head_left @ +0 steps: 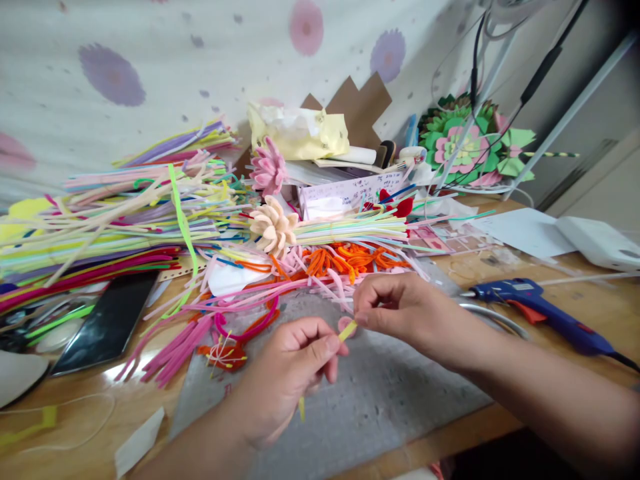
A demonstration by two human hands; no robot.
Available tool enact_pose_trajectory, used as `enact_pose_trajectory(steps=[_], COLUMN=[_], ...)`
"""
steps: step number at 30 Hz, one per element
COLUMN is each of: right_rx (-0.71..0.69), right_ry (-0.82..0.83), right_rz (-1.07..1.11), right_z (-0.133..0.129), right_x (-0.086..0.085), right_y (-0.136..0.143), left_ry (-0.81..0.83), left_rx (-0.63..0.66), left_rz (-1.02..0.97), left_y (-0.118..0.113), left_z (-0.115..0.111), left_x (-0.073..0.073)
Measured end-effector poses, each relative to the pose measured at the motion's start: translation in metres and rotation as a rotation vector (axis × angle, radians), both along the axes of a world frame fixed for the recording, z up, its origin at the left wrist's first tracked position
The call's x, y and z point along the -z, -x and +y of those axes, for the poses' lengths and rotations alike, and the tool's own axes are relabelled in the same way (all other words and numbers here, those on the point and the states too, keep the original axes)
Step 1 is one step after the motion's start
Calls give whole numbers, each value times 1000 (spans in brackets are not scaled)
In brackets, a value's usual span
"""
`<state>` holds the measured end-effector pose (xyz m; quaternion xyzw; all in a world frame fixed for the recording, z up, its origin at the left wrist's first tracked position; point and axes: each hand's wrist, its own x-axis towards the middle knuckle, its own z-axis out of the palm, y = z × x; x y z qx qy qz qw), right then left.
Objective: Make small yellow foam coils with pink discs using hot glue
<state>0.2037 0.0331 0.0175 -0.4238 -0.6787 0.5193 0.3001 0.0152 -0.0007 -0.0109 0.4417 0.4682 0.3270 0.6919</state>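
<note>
A short yellow strip [349,330] stretches between my two hands above the grey cutting mat [380,400]. My left hand [300,363] pinches it between thumb and fingers, and a yellow end shows below that hand. My right hand [385,307] is closed on the strip's upper end. Just behind the strip, a small pink round piece [345,325] is partly hidden by it; what holds it cannot be made out. Left of my left hand lies an orange piece [235,357] with thin white, yellow-tipped stems.
Bundles of coloured pipe cleaners [150,220] fill the back left, with a pink flower [269,167] and a cream flower [273,227]. A black phone [107,323] lies left. Right are a blue glue gun [545,310], white paper [527,232] and a green paper flower [460,150].
</note>
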Motion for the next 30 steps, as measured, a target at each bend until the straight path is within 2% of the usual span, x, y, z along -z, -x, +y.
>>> enact_pose_trajectory(steps=[6, 13, 24, 30], right_rx=[20, 112, 221, 262], right_ry=[86, 112, 152, 201], right_rz=[33, 83, 107, 220], right_z=[5, 9, 15, 16], right_x=[-2, 3, 0, -3], right_y=[-7, -17, -30, -35], left_ry=[-31, -40, -84, -17], left_rx=[38, 56, 84, 58], left_rz=[78, 98, 184, 138], left_y=[2, 4, 6, 5], left_z=[0, 2, 5, 5], left_x=[0, 1, 4, 1])
